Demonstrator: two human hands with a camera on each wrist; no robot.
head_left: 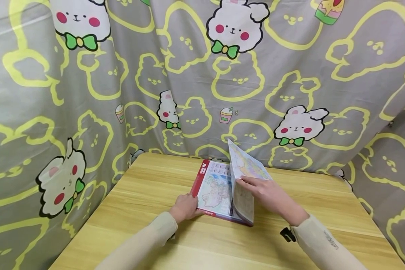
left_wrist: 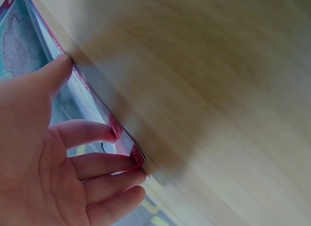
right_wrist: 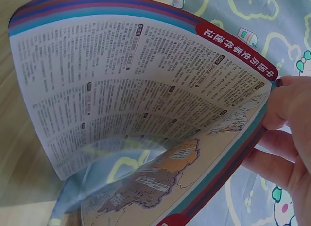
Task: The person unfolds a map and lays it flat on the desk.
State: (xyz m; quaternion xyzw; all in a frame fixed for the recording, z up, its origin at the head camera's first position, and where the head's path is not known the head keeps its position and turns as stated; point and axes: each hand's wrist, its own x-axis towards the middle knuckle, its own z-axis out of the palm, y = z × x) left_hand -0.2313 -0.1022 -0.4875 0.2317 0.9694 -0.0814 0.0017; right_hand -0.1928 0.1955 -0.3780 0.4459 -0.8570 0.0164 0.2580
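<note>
A folded map [head_left: 217, 191] with a red border lies on the table. Its right part, a raised panel [head_left: 246, 163], stands up and leans to the right, coloured map on the outer side. My right hand [head_left: 268, 193] pinches that panel's edge between thumb and fingers. In the right wrist view the panel's inner face [right_wrist: 121, 75] bows, showing dense print and a brown map. My left hand [head_left: 185, 207] rests at the map's near left corner. There the thumb and extended fingertips [left_wrist: 129, 162] touch the red edge in the left wrist view.
The wooden table [head_left: 148, 183] runs around the map on every side. Behind and at both sides hangs a grey curtain [head_left: 189, 86] with yellow outlines and white rabbit heads, meeting the table's back edge. A black clip-like piece [head_left: 287, 234] sits by the right cuff.
</note>
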